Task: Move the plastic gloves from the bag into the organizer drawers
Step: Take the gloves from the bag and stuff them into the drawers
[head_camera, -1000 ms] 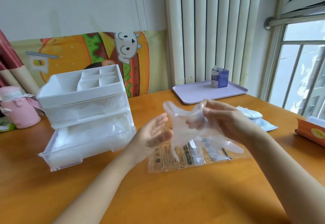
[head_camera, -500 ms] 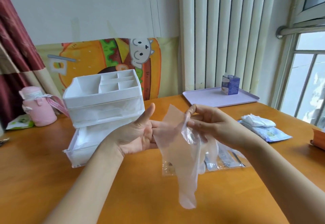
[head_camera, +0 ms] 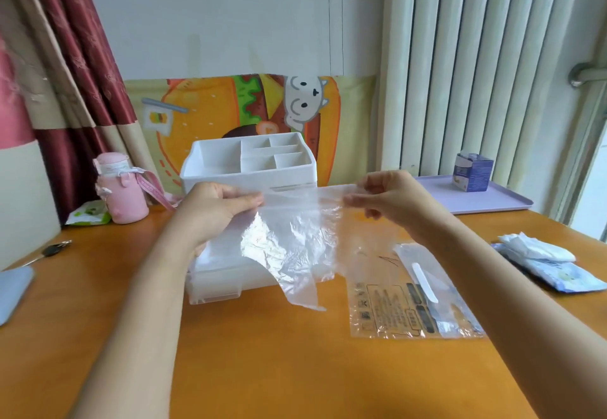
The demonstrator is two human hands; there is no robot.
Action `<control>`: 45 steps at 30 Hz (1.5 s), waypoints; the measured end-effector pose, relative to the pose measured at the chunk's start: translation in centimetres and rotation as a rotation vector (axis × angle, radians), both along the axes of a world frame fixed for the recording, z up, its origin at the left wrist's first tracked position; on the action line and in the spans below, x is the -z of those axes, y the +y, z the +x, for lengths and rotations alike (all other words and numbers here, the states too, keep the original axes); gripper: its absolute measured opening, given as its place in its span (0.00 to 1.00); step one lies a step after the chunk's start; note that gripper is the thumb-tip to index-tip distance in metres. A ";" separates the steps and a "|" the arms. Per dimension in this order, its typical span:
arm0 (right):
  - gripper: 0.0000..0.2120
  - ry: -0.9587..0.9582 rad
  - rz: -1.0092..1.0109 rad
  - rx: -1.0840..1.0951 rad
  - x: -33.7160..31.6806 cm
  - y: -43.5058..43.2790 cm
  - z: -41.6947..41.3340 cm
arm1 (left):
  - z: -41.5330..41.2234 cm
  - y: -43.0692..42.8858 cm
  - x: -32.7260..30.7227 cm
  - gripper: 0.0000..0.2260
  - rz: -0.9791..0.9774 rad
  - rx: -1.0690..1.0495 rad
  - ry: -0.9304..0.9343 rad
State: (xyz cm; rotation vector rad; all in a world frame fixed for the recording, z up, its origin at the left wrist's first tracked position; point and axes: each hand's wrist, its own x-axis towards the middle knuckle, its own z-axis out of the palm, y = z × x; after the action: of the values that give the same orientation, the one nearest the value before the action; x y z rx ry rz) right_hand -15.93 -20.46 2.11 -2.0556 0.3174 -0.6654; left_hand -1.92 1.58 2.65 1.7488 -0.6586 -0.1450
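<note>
- Left grip (head_camera: 213, 211) and right grip (head_camera: 391, 201) had parted since the earlier frame, each pinching the plastic glove (head_camera: 289, 238) by its top edge.
- It hung spread at frame centre, before the organizer (head_camera: 249, 169).

Two bare forearms (head_camera: 141, 303) reach forward from the bottom corners. The left hand (head_camera: 213, 211) and right hand (head_camera: 391, 201) are raised level and apart, fingers (head_camera: 249, 200) curled, each pinching the top edge of a plastic glove (head_camera: 289, 238) stretched between them.
</note>
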 end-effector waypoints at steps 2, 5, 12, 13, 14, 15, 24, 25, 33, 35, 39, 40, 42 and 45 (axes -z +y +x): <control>0.12 -0.058 -0.008 0.089 -0.1 0.6 1.7 | 1.1 0.9 0.2 0.04 0.072 -0.111 -0.044; 0.07 -0.126 -0.146 0.172 -0.6 1.9 4.4 | 2.3 2.1 0.5 0.11 0.163 -0.206 -0.020; 0.12 0.016 -0.501 0.391 1.4 5.7 8.3 | 3.7 2.1 2.2 0.15 0.449 -0.388 -0.049; 0.13 -0.004 -0.533 0.437 1.7 6.3 8.3 | 3.9 2.0 2.3 0.14 0.451 -0.404 -0.051; 0.14 -0.050 -0.570 0.477 2.0 6.7 8.1 | 4.2 1.8 2.6 0.13 0.450 -0.414 -0.049; 0.14 -0.127 -0.617 0.497 2.3 7.5 7.8 | 4.3 1.8 2.8 0.13 0.455 -0.421 -0.047; 0.19 0.501 -0.525 -0.128 1.9 10.9 6.9 | 4.9 1.5 3.9 0.15 0.481 -0.484 -0.102; 0.19 0.532 -0.526 -0.156 1.8 10.9 7.2 | 4.9 1.6 3.9 0.16 0.496 -0.487 -0.105; 0.22 0.669 -0.647 -0.101 3.0 10.3 9.7 | 5.0 1.9 3.7 0.17 0.614 -0.546 -0.190; 0.24 0.720 -0.647 -0.143 2.9 10.3 9.8 | 4.6 2.0 3.2 0.15 0.607 -0.587 -0.246; 0.27 0.785 -0.655 -0.188 2.8 10.2 10.6 | 3.1 1.8 1.8 0.05 0.444 -0.604 -0.383; 0.28 0.804 -0.650 -0.190 3.0 10.2 10.9 | 2.5 1.7 1.3 0.01 0.416 -0.544 -0.416; 0.32 0.845 -0.664 -0.173 3.7 10.1 12.1 | 1.8 1.3 1.0 0.08 0.448 -0.350 -0.414; 0.40 0.884 -0.628 -0.135 5.2 9.6 13.8 | 1.4 0.3 1.6 0.16 0.618 -0.163 -0.348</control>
State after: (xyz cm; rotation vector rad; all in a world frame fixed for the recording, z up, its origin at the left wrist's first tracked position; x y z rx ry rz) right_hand -2.12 -10.87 -3.11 -2.8650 0.4985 0.3277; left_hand -0.48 1.89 1.10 2.4489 -0.7676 0.0843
